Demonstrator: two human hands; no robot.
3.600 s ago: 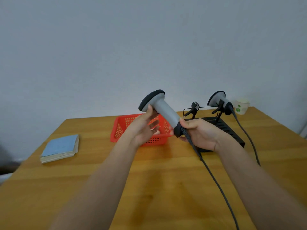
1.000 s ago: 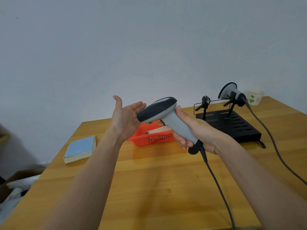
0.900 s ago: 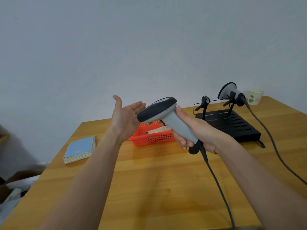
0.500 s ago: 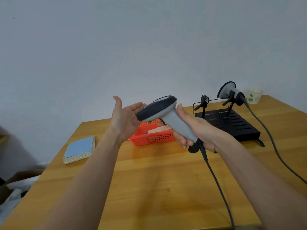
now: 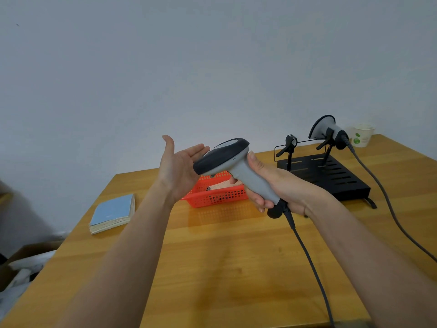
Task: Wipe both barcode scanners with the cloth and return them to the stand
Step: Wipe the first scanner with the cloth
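Observation:
My right hand (image 5: pixel 275 185) grips the grey handle of a barcode scanner (image 5: pixel 233 164) held in the air above the table, its dark head pointing left. My left hand (image 5: pixel 181 165) is held up beside the scanner's head, palm open and fingers straight, holding nothing. The second scanner (image 5: pixel 327 131) rests on the right holder of the black stand (image 5: pixel 331 176) at the back right; the stand's left holder (image 5: pixel 289 144) is bare. A pale cloth (image 5: pixel 222 185) lies inside the red basket (image 5: pixel 220 197), partly hidden by my hands.
A blue-covered notebook (image 5: pixel 113 213) lies on the wooden table (image 5: pixel 224 261) at the left. A paper cup (image 5: pixel 361 136) stands at the far right corner. Two grey cables (image 5: pixel 309 263) trail across the table's right side toward me. Boxes sit on the floor at the left.
Since 3.6 s ago my right hand has turned the scanner so its head points left, and my left hand has let go and opened. Over the last second almost nothing moved.

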